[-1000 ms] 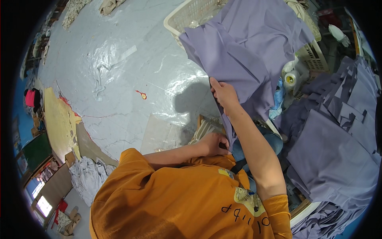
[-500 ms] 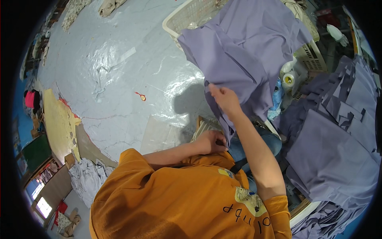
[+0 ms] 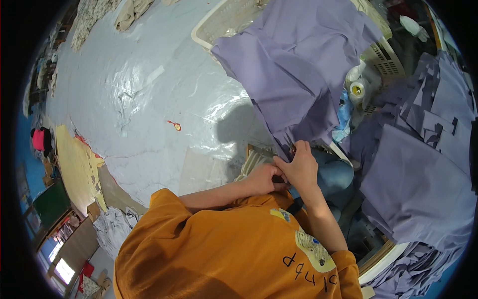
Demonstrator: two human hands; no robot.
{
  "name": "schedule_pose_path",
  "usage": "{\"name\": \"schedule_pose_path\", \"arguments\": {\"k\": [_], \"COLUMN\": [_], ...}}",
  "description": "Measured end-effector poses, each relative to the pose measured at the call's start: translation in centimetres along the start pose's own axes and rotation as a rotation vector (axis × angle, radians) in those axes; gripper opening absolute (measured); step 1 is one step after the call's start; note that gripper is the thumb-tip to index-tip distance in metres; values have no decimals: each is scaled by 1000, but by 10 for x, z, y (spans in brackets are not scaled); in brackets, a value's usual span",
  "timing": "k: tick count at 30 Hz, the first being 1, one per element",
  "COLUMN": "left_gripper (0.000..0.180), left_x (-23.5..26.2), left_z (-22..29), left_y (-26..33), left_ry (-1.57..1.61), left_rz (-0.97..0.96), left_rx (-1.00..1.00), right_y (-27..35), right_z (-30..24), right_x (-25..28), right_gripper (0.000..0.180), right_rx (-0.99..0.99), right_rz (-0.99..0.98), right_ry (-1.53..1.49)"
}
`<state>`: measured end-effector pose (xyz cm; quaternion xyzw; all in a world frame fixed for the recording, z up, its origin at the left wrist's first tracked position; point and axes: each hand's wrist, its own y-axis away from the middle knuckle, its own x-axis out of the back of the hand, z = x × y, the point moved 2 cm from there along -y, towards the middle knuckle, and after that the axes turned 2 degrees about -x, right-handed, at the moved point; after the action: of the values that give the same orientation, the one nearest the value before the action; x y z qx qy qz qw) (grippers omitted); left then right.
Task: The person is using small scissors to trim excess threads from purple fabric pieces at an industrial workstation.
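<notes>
**Soft lilac cloth, pinched at its lower edge**

The pale floor sheet [image 3: 149, 99] fills the picture from 9 to 12 o'clock, glossy and creased, with a small red-orange scrap [image 3: 174, 125] lying on it. At 3 to 5 o'clock sits a stack [image 3: 418, 189] of cut purple pieces, flat and layered.

The cloth [image 3: 294, 74] in hand is a large lilac panel hanging out of a white basket [image 3: 219, 25] at 12 o'clock and running down to the picture's middle. It drapes in loose folds, so it looks light, limp and not slippery; it likely bunches and slides off the basket if tugged hard. A hem or corner seems the best hold, with the weight left resting on the basket.

A cone of thread [image 3: 357, 89] stands at 2 o'clock, just beside the cloth.

The right hand [image 3: 300, 167] and left hand [image 3: 263, 178] meet at the cloth's lower edge, touching each other. The right fingers are closed, pinching the edge. The left fingers are curled just under it, but I cannot tell whether they grip cloth.
</notes>
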<state>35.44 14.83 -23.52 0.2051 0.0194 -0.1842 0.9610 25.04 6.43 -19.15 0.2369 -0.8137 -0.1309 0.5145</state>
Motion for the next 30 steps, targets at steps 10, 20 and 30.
{"name": "schedule_pose_path", "arguments": {"k": [10, 20, 30], "left_gripper": [46, 46, 30], "left_x": [26, 75, 52], "left_z": [-37, 1, 9], "left_y": [2, -73, -47], "left_ry": [855, 522, 167], "left_rz": [473, 795, 895], "left_rx": [206, 153, -84], "right_y": [20, 50, 22], "right_z": [8, -5, -12], "right_x": [-9, -8, 38], "right_gripper": [18, 21, 28], "right_rx": [275, 437, 248], "right_rz": [115, 71, -110], "right_ry": [-216, -279, -667]}}
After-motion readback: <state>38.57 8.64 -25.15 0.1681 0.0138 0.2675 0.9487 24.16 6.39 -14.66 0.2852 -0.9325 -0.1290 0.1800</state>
